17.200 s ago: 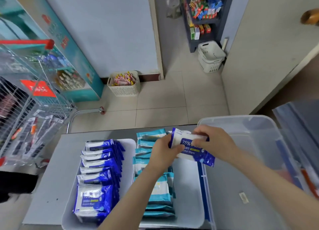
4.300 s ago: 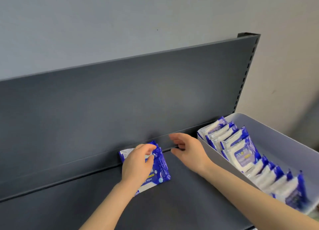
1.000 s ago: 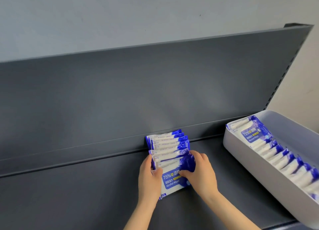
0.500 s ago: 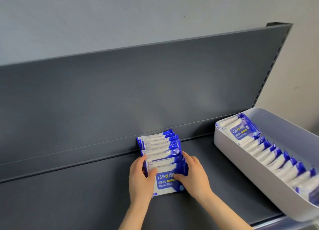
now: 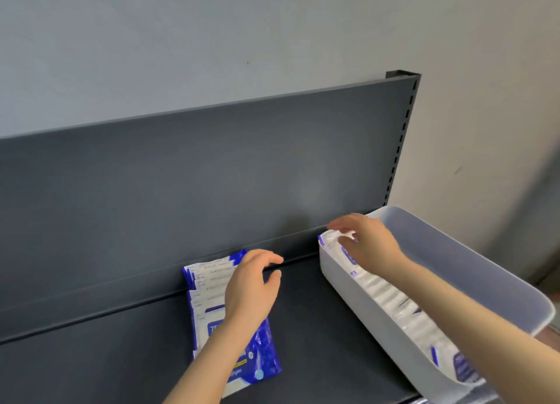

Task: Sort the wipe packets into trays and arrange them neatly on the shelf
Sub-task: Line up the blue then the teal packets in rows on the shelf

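Directions take 12 o'clock as straight toward the back of the shelf.

Near edge: the shelf carries a row of wipe packets. They lie overlapped, the front one face-up, and the row runs toward 12 o'clock until it meets the foot of the back panel. At 3 o'clock of that row, and apart from it, sits a white tray angled toward 1 o'clock. Along its left side a file of tray packets stands on edge.

Handling, as judgement: these are light, soft film pouches, and the glossy skin is likely slippery. The body would yield under a squeeze, while the sealed end seams look firmest. A packet is best pinched across its top edge, thumb on one face and fingers on the other. Several lifted together would tend to fan and slide.

Left hand: the forearm enters from 6 o'clock. The palm is down over the far half of the row, the fingers loosely curved and the thumb apart. The fingertips pass the row's right edge toward 2 o'clock and hold nothing. Whether the palm rests on the packets cannot be told.

Right hand: the forearm enters from 5 o'clock and crosses above the tray. The fingers bend down onto the tops of the farthest tray packets. The hand is blurred, so whether a pinch has closed cannot be told.

Beyond: a slotted upright at 1 o'clock, then a plain wall.
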